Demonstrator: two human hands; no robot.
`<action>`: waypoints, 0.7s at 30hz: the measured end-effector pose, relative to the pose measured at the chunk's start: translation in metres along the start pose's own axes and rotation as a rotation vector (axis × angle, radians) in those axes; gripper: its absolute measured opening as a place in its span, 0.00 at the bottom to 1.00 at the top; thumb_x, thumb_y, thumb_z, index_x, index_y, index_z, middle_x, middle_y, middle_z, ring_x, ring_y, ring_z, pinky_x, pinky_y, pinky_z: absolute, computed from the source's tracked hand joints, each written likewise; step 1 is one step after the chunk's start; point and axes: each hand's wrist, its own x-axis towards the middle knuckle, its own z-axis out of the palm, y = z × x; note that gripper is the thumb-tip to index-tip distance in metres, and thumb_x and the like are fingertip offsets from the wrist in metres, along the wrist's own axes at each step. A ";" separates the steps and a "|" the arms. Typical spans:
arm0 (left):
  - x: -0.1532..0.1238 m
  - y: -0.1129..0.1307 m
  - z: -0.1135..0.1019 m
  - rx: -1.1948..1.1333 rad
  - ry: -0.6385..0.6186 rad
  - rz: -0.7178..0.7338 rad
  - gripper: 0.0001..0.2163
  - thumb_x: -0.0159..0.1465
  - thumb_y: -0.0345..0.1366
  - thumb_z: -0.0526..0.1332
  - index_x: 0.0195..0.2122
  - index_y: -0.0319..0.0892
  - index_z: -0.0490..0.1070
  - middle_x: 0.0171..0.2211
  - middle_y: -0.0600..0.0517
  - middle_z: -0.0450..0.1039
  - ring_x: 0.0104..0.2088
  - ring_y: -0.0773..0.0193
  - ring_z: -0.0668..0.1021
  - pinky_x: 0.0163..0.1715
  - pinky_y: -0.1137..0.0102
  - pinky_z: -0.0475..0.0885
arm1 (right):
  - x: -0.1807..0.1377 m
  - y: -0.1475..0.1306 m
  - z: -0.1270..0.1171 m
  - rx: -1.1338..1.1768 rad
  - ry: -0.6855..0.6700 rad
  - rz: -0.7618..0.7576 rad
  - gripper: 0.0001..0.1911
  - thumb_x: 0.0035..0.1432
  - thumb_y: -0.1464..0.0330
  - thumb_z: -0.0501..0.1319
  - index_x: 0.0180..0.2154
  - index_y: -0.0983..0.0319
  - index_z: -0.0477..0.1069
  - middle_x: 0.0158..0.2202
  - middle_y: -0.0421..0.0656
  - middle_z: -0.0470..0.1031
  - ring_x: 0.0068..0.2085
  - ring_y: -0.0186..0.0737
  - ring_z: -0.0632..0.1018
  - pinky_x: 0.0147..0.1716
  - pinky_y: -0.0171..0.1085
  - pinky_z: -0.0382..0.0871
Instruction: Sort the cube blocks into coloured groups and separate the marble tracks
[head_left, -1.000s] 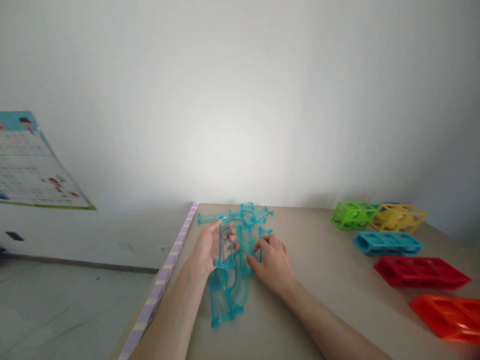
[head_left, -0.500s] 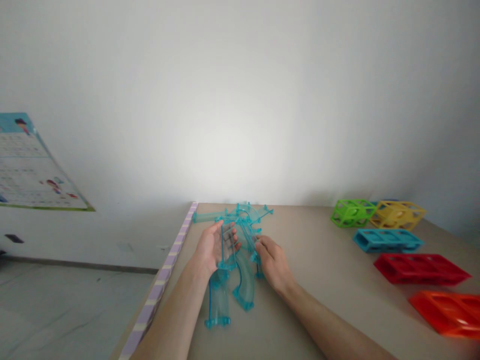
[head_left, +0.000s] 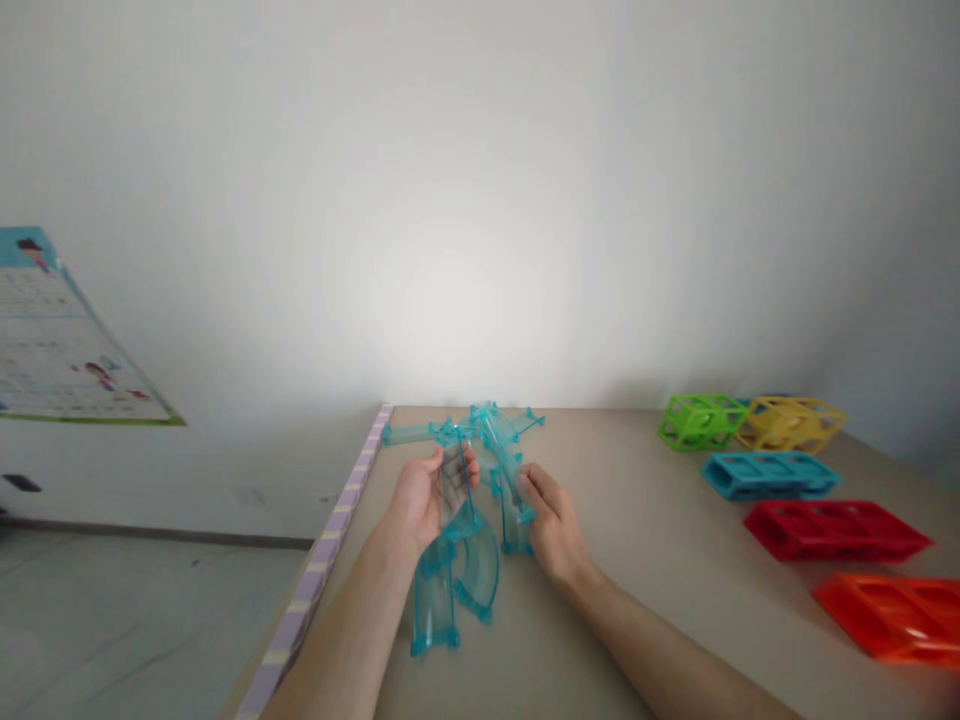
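Note:
A heap of clear turquoise track pieces (head_left: pixel 480 440) lies at the table's far left. My left hand (head_left: pixel 420 500) is palm up, its fingers curled round a straight clear turquoise piece (head_left: pixel 454 478) held upright. My right hand (head_left: pixel 553 528) rests on the table beside it and grips another turquoise piece (head_left: pixel 510 480) by its end. Just in front of both hands, a curved piece (head_left: pixel 474 578) and a straight piece (head_left: pixel 433 600) lie flat on the table.
Along the right side of the beige table (head_left: pixel 637 620) lie open frame blocks: green (head_left: pixel 701 420), yellow (head_left: pixel 791 424), blue (head_left: pixel 769 474), red (head_left: pixel 832 530) and orange (head_left: pixel 892 604). A purple striped strip (head_left: pixel 330 545) edges the table's left side. A poster (head_left: pixel 52 350) hangs at left.
My right hand has lifted a turquoise piece off the heap and slid slightly right. The curved and straight pieces in front have shifted apart on the table. My left hand stays in place.

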 end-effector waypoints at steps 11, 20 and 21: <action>-0.006 0.005 0.004 -0.101 -0.003 -0.130 0.13 0.68 0.29 0.45 0.38 0.32 0.68 0.21 0.51 0.67 0.15 0.72 0.69 0.14 0.78 0.68 | 0.005 0.003 0.002 0.039 -0.112 0.159 0.17 0.56 0.61 0.51 0.19 0.60 0.63 0.19 0.39 0.62 0.24 0.36 0.64 0.26 0.36 0.56; -0.005 0.007 0.003 -0.123 -0.045 -0.079 0.09 0.64 0.23 0.49 0.32 0.36 0.68 0.20 0.55 0.63 0.14 0.75 0.66 0.14 0.80 0.64 | 0.003 0.006 -0.001 0.063 -0.004 0.017 0.20 0.61 0.58 0.48 0.22 0.60 0.65 0.22 0.39 0.65 0.27 0.38 0.66 0.29 0.37 0.57; -0.005 0.006 0.004 -0.120 -0.053 -0.061 0.09 0.63 0.23 0.49 0.31 0.36 0.68 0.19 0.55 0.63 0.15 0.74 0.66 0.15 0.79 0.65 | 0.003 0.006 -0.001 0.068 -0.008 0.003 0.21 0.62 0.58 0.48 0.23 0.60 0.65 0.22 0.39 0.65 0.27 0.38 0.66 0.29 0.37 0.57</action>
